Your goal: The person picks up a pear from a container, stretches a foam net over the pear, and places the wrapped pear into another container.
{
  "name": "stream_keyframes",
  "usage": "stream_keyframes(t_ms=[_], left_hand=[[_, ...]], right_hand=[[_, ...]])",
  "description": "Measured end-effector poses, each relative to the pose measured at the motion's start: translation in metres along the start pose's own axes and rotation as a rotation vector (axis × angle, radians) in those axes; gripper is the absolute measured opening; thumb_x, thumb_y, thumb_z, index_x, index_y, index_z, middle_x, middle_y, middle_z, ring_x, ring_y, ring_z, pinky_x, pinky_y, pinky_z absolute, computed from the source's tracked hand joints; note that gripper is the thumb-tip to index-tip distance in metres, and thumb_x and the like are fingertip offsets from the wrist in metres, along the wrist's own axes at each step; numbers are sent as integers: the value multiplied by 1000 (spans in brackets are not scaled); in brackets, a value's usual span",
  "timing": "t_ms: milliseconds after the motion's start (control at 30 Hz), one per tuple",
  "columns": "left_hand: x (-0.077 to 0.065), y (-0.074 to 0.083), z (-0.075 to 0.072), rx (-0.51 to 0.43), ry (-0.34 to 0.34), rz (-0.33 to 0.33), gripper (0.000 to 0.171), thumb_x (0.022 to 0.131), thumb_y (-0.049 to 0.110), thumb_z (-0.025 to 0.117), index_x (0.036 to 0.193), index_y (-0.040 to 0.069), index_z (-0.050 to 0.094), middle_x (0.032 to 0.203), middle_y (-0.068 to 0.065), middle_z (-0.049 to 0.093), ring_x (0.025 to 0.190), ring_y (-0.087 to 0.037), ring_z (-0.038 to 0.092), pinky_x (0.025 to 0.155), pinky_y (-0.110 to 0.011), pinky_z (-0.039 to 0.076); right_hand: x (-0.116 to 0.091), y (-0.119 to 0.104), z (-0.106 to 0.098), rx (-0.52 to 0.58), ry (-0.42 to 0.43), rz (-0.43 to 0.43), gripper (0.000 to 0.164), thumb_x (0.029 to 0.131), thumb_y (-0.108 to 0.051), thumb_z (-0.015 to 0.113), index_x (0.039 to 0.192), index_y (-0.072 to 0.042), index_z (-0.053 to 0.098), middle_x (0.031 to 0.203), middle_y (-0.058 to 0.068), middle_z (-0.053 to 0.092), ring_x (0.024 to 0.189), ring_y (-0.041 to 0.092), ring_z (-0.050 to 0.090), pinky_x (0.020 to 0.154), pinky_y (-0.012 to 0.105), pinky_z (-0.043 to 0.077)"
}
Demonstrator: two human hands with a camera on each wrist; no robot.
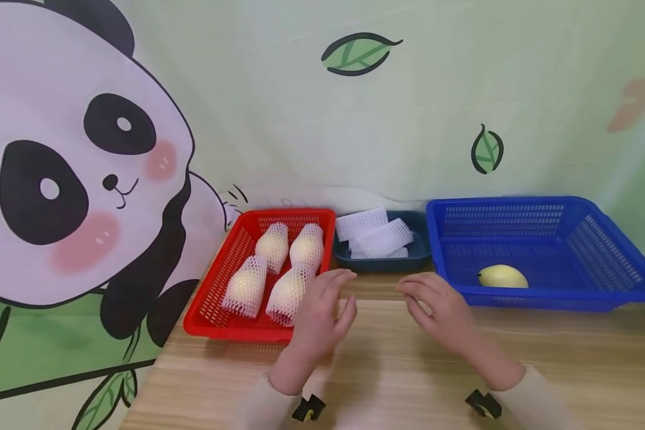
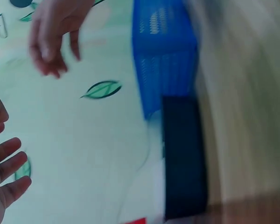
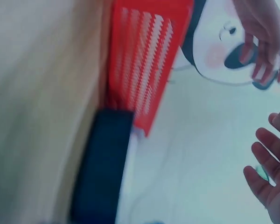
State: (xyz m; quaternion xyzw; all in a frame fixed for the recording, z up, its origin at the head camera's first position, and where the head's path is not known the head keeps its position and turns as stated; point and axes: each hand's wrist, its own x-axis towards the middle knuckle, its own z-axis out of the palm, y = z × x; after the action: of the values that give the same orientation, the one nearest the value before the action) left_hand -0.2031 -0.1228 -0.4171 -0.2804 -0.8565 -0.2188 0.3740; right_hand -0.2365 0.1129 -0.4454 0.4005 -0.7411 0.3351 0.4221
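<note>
My left hand [image 1: 321, 313] is raised beside the front right corner of the red basket [image 1: 220, 330], fingers loosely bent and holding nothing. Several pale fruits in white foam net sleeves [image 1: 245, 286] lie in that basket, one partly behind the hand. Facing it, my right hand [image 1: 445, 313] hovers near the front left corner of the blue basket [image 1: 537, 300], also holding nothing. A pale yellow oval fruit [image 1: 503, 276] with a dark stem end lies inside the blue basket. Between the baskets, flat foam net sleeves [image 1: 384, 239] are piled in a dark teal bin [image 1: 381, 266].
All three containers stand along the back of the wooden table [image 1: 398, 370]. Behind them hangs a pale green cloth [image 1: 279, 119] printed with leaves and a panda. Both wrist views show the dark bin's side [image 2: 184, 158], blurred.
</note>
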Motion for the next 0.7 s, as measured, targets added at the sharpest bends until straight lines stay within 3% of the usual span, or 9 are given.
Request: stream_keyframes(t_ms=[333,367,467,500,567,600,700], left_hand=[[-2,17,44,20,-91,57,37,85,14,78,121,10,69,122,-7,71,112,-20,68,96,-29,59],[-1,18,48,29,-97,62,37,85,15,78,121,10,70,122,-7,71,112,-20,68,96,-28,59],[3,23,59,48,-152,62,37,89,17,76,125,12,68,125,-5,70,114,-18,67,100,-27,57],[5,24,62,52,-172,67,37,91,19,75,126,13,68,125,-4,70,115,-18,67,101,-27,56],[9,26,68,62,-212,80,38,93,21,74,129,13,66,127,-3,69,118,-18,67,104,-28,55],[11,27,72,64,-230,92,38,93,22,74,130,14,65,128,-3,68,119,-18,67,105,-28,54],[17,26,82,80,-239,141,39,93,24,74,130,14,66,129,-3,69,119,-18,67,106,-28,53]], right_hand=[[22,29,-49,-60,-76,85,58,108,-48,39,100,-2,73,99,16,74,96,33,66,105,2,35],[25,32,-53,-64,-84,88,47,108,-40,48,100,-2,73,98,16,74,96,33,67,104,1,34],[34,41,-68,-107,-163,110,12,96,-15,71,99,-4,74,97,13,76,96,31,68,97,14,48],[38,45,-72,-125,-203,119,10,89,-8,76,99,-4,74,97,12,76,96,31,68,94,22,53],[47,54,-82,-166,-317,146,26,75,5,81,98,-5,75,97,10,77,96,30,70,87,39,57],[52,59,-86,-178,-381,163,23,78,3,81,98,-5,75,97,10,77,97,31,70,84,47,57],[67,75,-95,-200,-582,242,14,88,-5,76,101,-4,75,101,12,77,101,35,70,90,54,57]])
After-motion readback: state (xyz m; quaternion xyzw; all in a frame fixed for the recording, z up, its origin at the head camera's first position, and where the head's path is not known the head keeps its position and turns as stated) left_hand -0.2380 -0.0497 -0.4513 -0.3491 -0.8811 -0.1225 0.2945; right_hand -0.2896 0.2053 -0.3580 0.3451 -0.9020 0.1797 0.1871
